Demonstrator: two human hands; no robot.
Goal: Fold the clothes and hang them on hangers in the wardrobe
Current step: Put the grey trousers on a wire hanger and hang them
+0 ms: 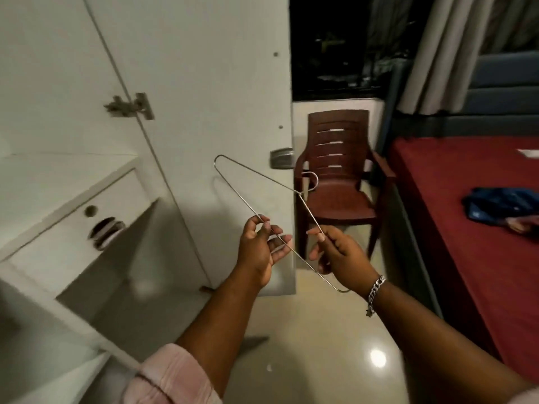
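Observation:
I hold a bare metal wire hanger (250,177) in front of me, tilted, its hook toward the brown chair. My left hand (259,247) pinches the long bottom wire between thumb and fingers. My right hand (338,249) grips the other side wire near the lower corner. A blue garment (498,207) lies crumpled on the red bed (455,199) at the right, far from both hands. The white wardrobe (189,83) stands at the left with its door swung open.
A brown plastic chair (338,176) stands by the wall between the wardrobe door and the bed. White wardrobe drawers (75,217) sit at lower left. Grey curtains (437,53) hang at upper right. A small white item (529,153) lies on the bed. The glossy floor (320,345) lies below my arms.

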